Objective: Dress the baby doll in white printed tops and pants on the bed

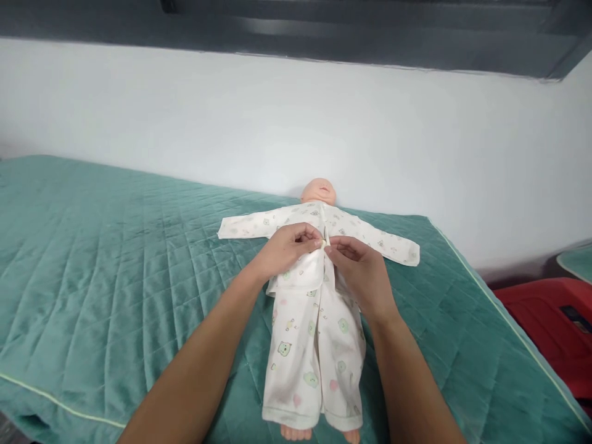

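Note:
A baby doll lies on its back with its head by the wall and its arms spread wide. It wears a white printed pajama top and matching pajama pants, with its toes showing below the cuffs. My left hand pinches the left front edge of the top at mid-chest. My right hand pinches the opposite front edge, its fingertips almost touching those of my left. A small button or snap seems to sit between the fingertips, mostly hidden. Above and below the hands, the front edges of the top run down the middle.
The doll rests on a green quilted bedspread with pale piping. Behind it stands a white wall, with a dark frame above. A red suitcase-like object is beyond the bed's right edge.

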